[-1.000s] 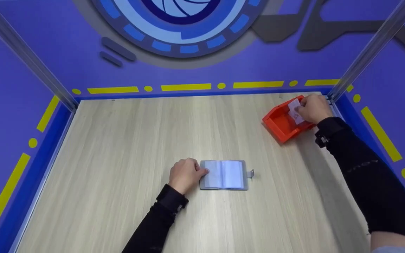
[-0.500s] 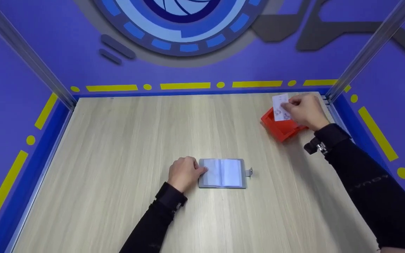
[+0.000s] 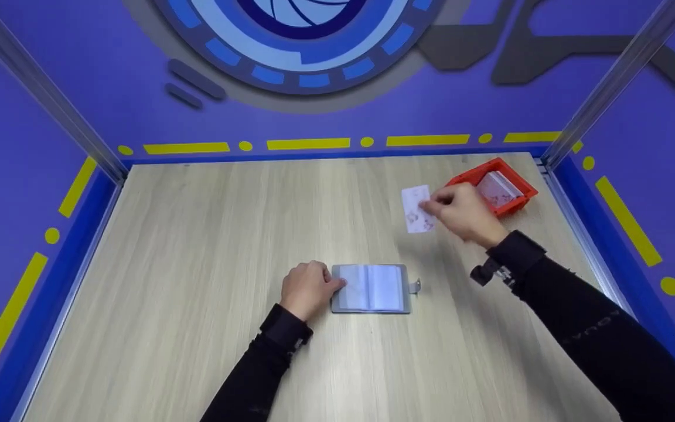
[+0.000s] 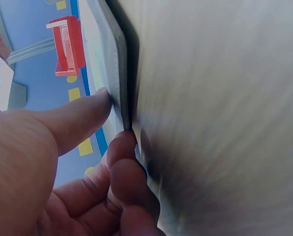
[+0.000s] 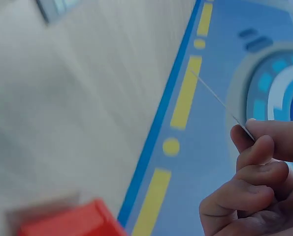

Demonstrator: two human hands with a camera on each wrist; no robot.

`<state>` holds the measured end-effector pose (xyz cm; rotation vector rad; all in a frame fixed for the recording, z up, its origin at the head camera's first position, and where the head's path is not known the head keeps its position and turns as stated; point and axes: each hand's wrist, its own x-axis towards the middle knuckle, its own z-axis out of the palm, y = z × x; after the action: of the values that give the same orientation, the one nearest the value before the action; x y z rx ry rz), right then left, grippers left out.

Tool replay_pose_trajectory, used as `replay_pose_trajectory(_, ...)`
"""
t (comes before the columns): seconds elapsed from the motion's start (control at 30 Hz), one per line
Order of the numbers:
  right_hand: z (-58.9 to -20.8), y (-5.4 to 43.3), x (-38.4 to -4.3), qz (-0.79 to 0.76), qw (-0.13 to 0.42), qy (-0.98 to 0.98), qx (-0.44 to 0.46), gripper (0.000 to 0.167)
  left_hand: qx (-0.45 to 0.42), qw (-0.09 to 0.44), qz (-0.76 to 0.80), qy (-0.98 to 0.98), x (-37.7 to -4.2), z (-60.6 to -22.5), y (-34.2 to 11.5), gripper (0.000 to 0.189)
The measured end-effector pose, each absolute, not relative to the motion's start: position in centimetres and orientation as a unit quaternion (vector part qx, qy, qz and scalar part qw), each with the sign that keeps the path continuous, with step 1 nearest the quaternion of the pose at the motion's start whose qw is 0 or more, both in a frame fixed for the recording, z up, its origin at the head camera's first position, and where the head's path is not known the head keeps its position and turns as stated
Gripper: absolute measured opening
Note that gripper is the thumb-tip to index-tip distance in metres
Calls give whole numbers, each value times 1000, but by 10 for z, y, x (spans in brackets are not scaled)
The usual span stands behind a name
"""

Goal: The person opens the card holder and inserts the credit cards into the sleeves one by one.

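Observation:
A small card album [image 3: 385, 288] lies open on the table with clear sleeves showing and a strap with a snap on its right side. My left hand [image 3: 309, 290] pinches the album's left edge; in the left wrist view the thumb [image 4: 89, 115] is on top and the fingers curl at the edge below. My right hand [image 3: 466, 212] holds a thin white card [image 3: 417, 210] with a faint reddish print between thumb and fingertips, above the table. The right wrist view shows this card [image 5: 220, 101] edge-on. Behind the right hand stands a red bin [image 3: 516, 205].
Several more cards [image 3: 497, 190] sit in the red bin at the back right. Blue-purple walls [image 3: 314, 126] with yellow marks bound the wooden table [image 3: 197, 246] at the back and both sides.
My right hand has lifted the card out of the red bin and carried it left and toward the album. The left hand keeps its place on the album's edge.

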<state>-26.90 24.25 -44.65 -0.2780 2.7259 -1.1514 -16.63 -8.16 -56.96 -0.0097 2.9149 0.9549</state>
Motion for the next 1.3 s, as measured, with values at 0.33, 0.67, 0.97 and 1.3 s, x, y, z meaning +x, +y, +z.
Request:
replay_pose_trajectory(0.33,-481,200,-235,-377,148,907,-115,19,-5,41,305,951,-166,-570,-82,41)
replay_pose_trajectory(0.67,-519,180,-216,-387,206,891,-118,34,-5,38,310,950,-166,-572,-81,41)
replay_pose_trajectory(0.97,-535,174,-211,-376,235,887,-132,40,-2,31,306,951,-166,-572,-81,42)
replay_pose_trajectory(1.3,-544,170,-214,-360,240,893,-125,35,-4,42,307,951,-166,-571,-81,40)
